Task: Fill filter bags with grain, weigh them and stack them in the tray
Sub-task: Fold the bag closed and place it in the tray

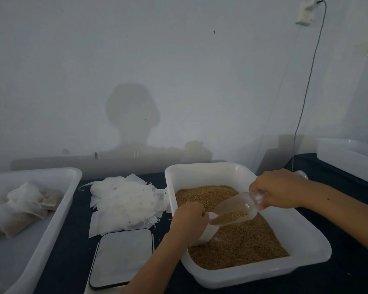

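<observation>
My left hand [189, 219] holds a white filter bag [208, 232] upright over the brown grain [242, 242] inside a white tub [306, 236]. My right hand [278, 189] grips the handle of a clear plastic scoop [232, 211], tilted down with grain at its lip, right at the bag's mouth. A flat scale [121, 257] with a pale platform lies left of the tub. Further left, a white tray [57, 211] holds several filled bags [19, 211].
A loose pile of empty filter bags [123, 200] lies behind the scale on the dark tabletop [72, 251]. Another white bin [348, 158] stands at the far right. A grey cable [306, 92] hangs down the wall from a socket.
</observation>
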`<action>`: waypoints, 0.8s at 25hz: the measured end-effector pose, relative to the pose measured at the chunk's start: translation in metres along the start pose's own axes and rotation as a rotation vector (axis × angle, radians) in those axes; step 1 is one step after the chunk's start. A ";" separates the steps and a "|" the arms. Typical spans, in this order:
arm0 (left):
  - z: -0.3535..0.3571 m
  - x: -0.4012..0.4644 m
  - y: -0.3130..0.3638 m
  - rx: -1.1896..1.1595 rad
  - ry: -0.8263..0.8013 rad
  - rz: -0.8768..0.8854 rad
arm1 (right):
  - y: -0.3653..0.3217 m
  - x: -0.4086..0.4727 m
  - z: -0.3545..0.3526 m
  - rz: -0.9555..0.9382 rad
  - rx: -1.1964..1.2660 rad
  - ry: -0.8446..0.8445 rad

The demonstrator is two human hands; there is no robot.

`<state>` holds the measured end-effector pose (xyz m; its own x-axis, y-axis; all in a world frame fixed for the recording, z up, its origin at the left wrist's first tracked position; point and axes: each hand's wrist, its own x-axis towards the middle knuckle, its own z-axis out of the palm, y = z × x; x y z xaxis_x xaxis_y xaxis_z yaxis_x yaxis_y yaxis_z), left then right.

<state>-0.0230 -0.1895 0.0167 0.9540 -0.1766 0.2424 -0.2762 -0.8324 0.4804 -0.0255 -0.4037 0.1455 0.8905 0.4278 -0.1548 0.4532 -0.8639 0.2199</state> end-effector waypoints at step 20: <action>-0.048 0.009 0.004 -0.851 0.001 -0.406 | 0.017 0.002 0.062 0.256 0.726 -0.008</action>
<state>-0.0211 -0.1694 0.0616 0.9960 0.0436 -0.0775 0.0838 -0.1665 0.9825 -0.0186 -0.4343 0.0894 0.9625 0.1918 -0.1918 0.0911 -0.8946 -0.4375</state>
